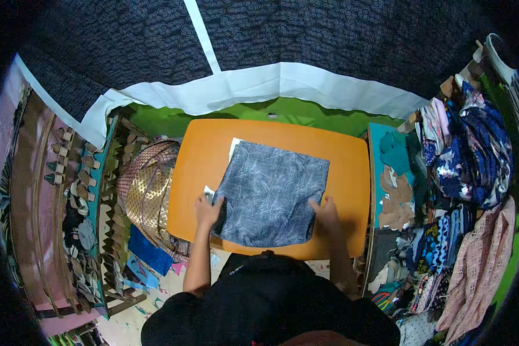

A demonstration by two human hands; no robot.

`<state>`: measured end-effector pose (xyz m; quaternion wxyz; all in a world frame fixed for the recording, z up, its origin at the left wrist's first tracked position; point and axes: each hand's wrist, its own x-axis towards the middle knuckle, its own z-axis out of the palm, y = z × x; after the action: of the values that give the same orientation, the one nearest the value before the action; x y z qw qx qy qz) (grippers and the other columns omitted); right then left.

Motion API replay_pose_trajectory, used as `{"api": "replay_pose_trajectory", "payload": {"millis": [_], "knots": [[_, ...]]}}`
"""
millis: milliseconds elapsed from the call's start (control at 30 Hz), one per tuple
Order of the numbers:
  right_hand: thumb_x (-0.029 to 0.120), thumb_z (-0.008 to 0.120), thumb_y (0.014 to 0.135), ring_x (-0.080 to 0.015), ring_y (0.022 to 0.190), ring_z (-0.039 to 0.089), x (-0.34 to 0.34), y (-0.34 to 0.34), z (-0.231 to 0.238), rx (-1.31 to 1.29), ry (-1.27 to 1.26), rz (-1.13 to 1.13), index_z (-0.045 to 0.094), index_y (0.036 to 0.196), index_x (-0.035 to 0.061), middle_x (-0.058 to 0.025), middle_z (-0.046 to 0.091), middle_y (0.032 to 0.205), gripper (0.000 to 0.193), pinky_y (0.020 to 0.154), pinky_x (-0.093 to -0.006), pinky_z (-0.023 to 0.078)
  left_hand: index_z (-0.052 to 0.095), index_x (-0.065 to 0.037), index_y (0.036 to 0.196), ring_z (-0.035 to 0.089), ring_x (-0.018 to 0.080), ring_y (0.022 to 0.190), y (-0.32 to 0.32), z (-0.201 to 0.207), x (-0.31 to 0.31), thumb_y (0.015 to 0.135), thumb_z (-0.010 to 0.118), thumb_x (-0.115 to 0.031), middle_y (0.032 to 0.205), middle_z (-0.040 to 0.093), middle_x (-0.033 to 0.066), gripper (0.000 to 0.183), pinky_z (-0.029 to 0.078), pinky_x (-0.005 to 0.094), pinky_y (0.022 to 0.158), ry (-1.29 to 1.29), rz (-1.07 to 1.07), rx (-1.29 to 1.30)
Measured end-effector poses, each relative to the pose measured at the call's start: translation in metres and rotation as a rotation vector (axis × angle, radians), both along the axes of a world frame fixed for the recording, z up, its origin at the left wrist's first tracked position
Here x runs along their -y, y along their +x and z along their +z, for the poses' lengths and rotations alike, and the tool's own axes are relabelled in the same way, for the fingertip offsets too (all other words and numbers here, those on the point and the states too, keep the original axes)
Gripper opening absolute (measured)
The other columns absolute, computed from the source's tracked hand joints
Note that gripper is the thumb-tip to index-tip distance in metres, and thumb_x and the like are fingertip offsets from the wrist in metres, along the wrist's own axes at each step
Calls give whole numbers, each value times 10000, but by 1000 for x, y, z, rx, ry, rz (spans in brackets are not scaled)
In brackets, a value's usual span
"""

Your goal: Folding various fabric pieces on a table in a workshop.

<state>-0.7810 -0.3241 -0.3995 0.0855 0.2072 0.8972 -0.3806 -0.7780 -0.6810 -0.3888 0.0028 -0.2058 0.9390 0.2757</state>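
Observation:
A dark grey cloth [274, 193] with a pale, marbled pattern lies roughly squared on an orange tabletop [346, 173]. At its left edge, my left hand [207, 211] grips the cloth, thumb on top and the other fingers partly hidden. My right hand [326, 212] holds the opposite edge, its thumb on the cloth as well. White material [234, 148] peeks out from beneath the cloth at the upper left, and another white corner shows beside my left hand.
On the left, shoe-form-like pieces line a rack [101, 230], beside a gold-patterned fabric bundle [147, 184]. To the right, a teal shelf [376, 150] bears teal and tan scraps. Piled fabrics [473, 155] stand farther right. A dark patterned cloth [328, 40] hangs beyond the table.

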Motion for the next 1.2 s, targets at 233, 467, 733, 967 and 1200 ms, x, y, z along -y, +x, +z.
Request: {"api": "replay_pose_trajectory", "payload": {"millis": [233,467,733,967,1200], "knots": [[280,717,620,-305,919,531,27,65,13,186,-109,133,435,1049,-87,-214,545,975,631,804,-362,419,498,33,1011,488,370,909,67,-29,9,724,580,-327,950,530,238,468,375,435,802,-46,-124,84],[209,725,617,-164,610,561,3,93,-46,-72,-319,-166,533,865,-54,-101,590,716,409,553,-285,455,509,49,894,543,307,757,60,-41,23,689,607,-121,837,560,204,284,415,377,679,677,-166,-112],[234,643,718,-198,883,482,73,133,26,-367,-211,-110,421,1047,-30,-121,502,925,477,808,-269,367,475,58,924,517,228,719,82,-57,46,636,696,-221,813,534,154,457,422,330,643,531,-19,38],[254,635,714,-283,995,434,84,167,-22,-289,-114,-382,490,1013,-22,-189,456,1050,432,864,-358,319,570,35,747,526,198,633,87,-56,39,668,666,-157,648,546,103,229,422,308,607,620,-277,-21],[283,569,757,-321,1012,414,90,166,-30,-283,56,-496,493,1049,-22,-193,488,1038,429,869,-405,314,476,9,889,492,197,871,82,-11,9,714,594,-29,927,515,113,215,373,286,800,947,-215,-304]]}}
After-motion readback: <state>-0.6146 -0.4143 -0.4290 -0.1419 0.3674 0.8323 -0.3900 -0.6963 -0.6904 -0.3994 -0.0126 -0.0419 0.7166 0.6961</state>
